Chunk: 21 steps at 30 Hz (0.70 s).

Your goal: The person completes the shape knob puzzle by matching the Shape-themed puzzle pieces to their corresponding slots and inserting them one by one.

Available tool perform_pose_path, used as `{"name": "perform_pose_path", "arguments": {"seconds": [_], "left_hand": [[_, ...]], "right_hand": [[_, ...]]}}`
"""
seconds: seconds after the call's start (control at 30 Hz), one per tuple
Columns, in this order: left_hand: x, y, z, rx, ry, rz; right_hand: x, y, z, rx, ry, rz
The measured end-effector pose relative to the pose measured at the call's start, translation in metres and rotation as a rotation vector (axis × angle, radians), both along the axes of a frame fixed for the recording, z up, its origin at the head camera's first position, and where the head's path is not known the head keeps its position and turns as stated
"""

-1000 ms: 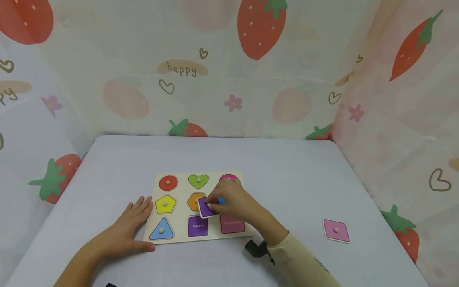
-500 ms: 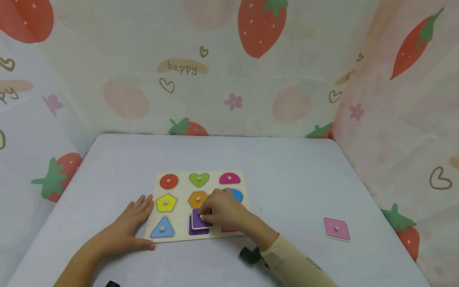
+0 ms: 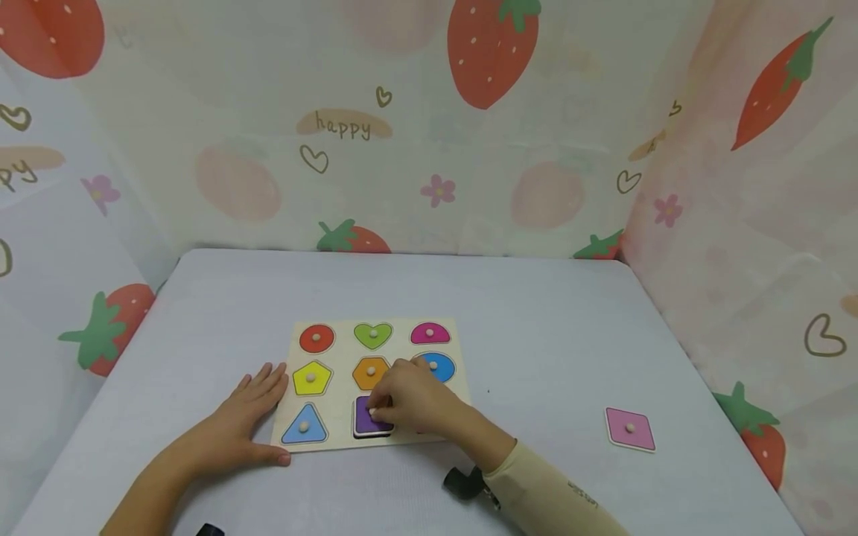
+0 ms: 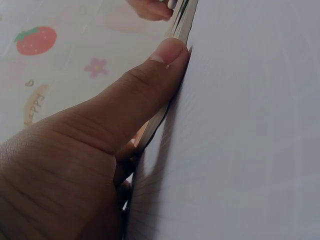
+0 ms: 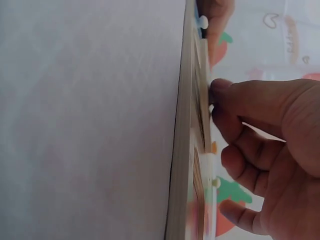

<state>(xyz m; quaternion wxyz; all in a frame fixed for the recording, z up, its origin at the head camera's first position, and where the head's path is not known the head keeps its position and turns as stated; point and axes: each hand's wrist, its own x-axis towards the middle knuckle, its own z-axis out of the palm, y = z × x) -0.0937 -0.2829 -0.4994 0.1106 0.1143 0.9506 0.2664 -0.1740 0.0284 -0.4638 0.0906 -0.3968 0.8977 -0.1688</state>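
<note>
A wooden knob puzzle board (image 3: 339,417) lies on the white table. My right hand (image 3: 418,402) pinches the small knob of a purple square puzzle piece (image 3: 363,426), which sits over the square recess in the bottom row. From the right wrist view, the piece's edge (image 5: 204,125) stands tilted a little above the board, not flush. My left hand (image 3: 244,420) lies at the board's left side, fingers spread and straight against its edge. Its thumb (image 4: 167,52) touches the near corner. The recess right of the square is mostly hidden under my right hand.
A pink four-sided piece (image 3: 640,441) with a knob lies apart on the right of the table. Several coloured pieces, such as the blue triangle (image 3: 315,434) and red circle (image 3: 325,331), sit in the board. A black device (image 3: 462,484) hangs at my right wrist.
My right hand has carried the purple square down and left, from over the board's middle to the square recess. The square now covers most of that recess. My left hand has stayed put.
</note>
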Motion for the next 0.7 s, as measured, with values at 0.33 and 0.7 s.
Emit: {"name": "perform_pose_path", "arguments": {"seconds": [0.33, 0.7], "left_hand": [[-0.0009, 0.0016, 0.0010, 0.011, -0.004, 0.024], [-0.0007, 0.0017, 0.0052, 0.051, -0.027, 0.030]], "right_hand": [[0.0024, -0.0039, -0.0032, -0.006, 0.011, 0.018], [0.0026, -0.0050, -0.0083, 0.011, 0.031, 0.017]]}}
